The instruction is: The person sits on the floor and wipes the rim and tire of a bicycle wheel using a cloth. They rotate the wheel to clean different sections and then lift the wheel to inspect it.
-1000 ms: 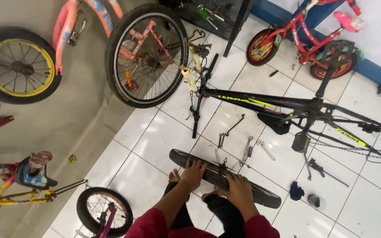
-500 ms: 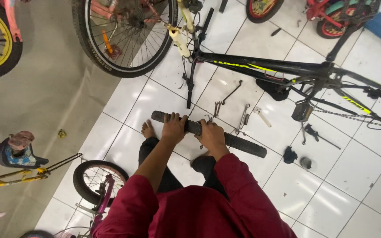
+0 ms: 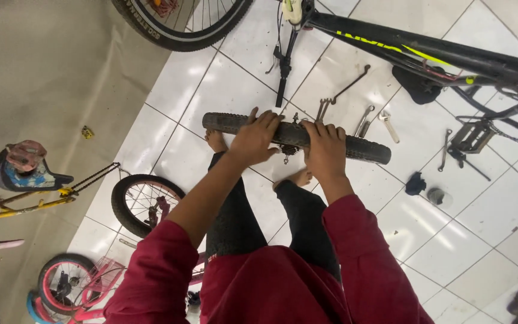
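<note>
Change since earlier frame: I see the view drawn in closer; the tyre and both hands now sit near frame centre, and the red sleeves fill the lower edge where before only the cuffs showed.
Bicycle wheel (image 3: pixel 367 149): black knobby tyre, seen edge-on, held upright over the white tiled floor (image 3: pixel 481 216), in front of the person's bare feet.
Left hand (image 3: pixel 258 139): wrapped over the top of the tyre left of the hub, fingers curled across the tread; a firm hold.
Right hand (image 3: pixel 326 147): wrapped over the tyre just right of the hub, fingers over the tread; also holding it.
Hub (image 3: pixel 287 149): small cog and axle end visible between the two hands.
Wrenches (image 3: pixel 372 120): several lying on the tiles just beyond the tyre, close together.
Black bicycle frame (image 3: pixel 427 54): lying across the top right, yellow markings on the tube, well beyond the tools.
Pedal (image 3: pixel 466 138): black, to the right of the tools.
Small wheel (image 3: pixel 128 204): black tyre, left of the person's legs.
Child's bicycle (image 3: pixel 19 180): yellow frame, far left on the grey mat.
</note>
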